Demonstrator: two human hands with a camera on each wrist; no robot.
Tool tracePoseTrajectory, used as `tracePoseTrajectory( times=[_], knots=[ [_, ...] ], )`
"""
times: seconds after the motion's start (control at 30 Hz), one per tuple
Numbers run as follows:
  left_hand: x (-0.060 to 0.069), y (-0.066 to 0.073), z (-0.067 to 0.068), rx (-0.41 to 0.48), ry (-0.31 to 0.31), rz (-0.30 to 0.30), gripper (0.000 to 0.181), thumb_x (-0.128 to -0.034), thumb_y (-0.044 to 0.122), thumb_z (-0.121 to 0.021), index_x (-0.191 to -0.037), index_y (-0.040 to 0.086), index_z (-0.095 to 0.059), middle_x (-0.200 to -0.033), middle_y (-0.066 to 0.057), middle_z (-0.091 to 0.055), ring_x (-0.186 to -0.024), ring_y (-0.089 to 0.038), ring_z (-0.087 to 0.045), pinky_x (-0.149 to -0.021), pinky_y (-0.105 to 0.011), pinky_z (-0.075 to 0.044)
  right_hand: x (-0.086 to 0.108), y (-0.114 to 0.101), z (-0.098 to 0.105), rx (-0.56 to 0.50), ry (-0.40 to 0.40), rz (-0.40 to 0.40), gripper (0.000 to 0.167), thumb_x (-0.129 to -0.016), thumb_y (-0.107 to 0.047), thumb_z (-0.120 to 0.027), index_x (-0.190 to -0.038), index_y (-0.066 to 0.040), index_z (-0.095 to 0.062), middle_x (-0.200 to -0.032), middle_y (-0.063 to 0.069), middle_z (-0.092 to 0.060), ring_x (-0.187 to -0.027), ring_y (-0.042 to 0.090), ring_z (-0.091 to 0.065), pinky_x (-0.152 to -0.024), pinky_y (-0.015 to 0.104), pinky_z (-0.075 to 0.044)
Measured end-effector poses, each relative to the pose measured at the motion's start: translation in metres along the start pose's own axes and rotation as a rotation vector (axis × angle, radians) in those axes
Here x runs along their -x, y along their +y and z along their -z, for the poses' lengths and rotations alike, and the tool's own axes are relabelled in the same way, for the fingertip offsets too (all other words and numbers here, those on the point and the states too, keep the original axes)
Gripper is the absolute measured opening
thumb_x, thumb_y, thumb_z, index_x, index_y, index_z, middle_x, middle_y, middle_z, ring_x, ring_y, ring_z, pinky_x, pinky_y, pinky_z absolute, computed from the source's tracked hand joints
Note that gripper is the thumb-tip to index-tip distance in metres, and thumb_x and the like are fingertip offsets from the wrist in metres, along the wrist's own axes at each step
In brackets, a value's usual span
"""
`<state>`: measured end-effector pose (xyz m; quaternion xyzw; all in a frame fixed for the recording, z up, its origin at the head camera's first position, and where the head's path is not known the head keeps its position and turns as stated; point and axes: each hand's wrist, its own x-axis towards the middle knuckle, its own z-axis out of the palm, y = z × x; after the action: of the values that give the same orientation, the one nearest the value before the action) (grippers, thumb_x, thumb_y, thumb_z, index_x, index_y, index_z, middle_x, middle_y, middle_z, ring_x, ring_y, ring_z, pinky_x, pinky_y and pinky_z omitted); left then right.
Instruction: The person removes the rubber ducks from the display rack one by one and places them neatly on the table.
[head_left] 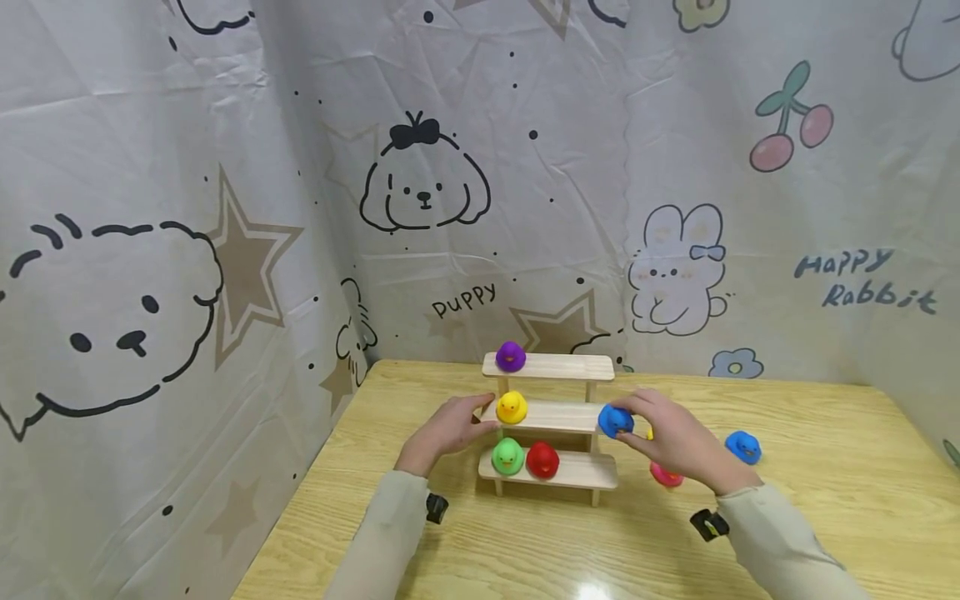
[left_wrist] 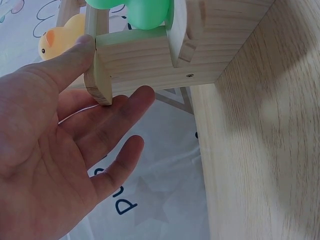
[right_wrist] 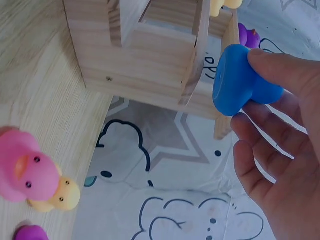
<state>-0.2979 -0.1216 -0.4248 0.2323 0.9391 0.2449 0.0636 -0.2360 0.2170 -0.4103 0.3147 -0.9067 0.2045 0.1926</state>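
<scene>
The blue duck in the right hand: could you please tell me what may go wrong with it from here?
The right hand holds the blue duck at the right end of the middle shelf; released too far out, it might fall off.

The left hand grips that shelf's left end, so a sudden pull could shift the shelf under the blue duck and topple the yellow duck standing near those fingers.

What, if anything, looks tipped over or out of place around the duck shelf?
Nothing stands out. The wooden stand looks level; the purple duck, yellow duck, green duck and red duck appear upright on it. The right hand holds a blue duck near its right side.
</scene>
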Motion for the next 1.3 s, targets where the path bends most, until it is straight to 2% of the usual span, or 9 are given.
tracePoseTrajectory(
  times=[0.57,0.8,1.03,1.3],
  knots=[
    [0.001,0.001,0.0,0.002,0.0,0.006,0.056,-0.0944,0.035,-0.058,-0.141,0.006,-0.044,-0.136,-0.013,-0.051,-0.1,-0.024,-0.064,-0.088,-0.036,-0.051,0.026,0.017,0.01,0.0,-0.02,-0.097,0.038,-0.076,-0.013,-0.08,-0.109,-0.004,-0.064,-0.1,0.001,-0.061,-0.089,0.02,-0.059,-0.078,0.042,-0.054],
    [0.002,0.002,0.002,0.002,0.008,-0.026,0.055,-0.0943,0.032,-0.059,-0.139,0.004,-0.046,-0.135,-0.015,-0.052,-0.097,-0.024,-0.064,-0.086,-0.036,-0.052,0.042,0.027,0.012,0.009,-0.026,-0.151,0.037,-0.077,-0.013,-0.079,-0.11,-0.004,-0.065,-0.099,0.001,-0.062,-0.09,0.02,-0.059,-0.077,0.041,-0.053],
    [0.001,0.003,0.002,0.002,0.009,-0.013,0.055,-0.0947,0.032,-0.059,-0.14,0.005,-0.045,-0.135,-0.014,-0.052,-0.097,-0.023,-0.064,-0.086,-0.035,-0.052,0.056,0.037,0.014,0.018,-0.015,-0.169,0.034,-0.076,-0.01,-0.079,-0.107,-0.003,-0.066,-0.097,0.001,-0.062,-0.086,0.018,-0.058,-0.074,0.04,-0.055],
    [0.002,0.002,0.001,0.003,0.011,-0.017,0.055,-0.0944,0.033,-0.059,-0.14,0.006,-0.046,-0.135,-0.013,-0.052,-0.097,-0.023,-0.064,-0.086,-0.035,-0.052,0.07,0.049,0.014,0.018,-0.059,-0.224,0.036,-0.076,-0.012,-0.079,-0.108,-0.002,-0.065,-0.093,-0.002,-0.059,-0.079,0.013,-0.057,-0.07,0.036,-0.055]
  ],
)
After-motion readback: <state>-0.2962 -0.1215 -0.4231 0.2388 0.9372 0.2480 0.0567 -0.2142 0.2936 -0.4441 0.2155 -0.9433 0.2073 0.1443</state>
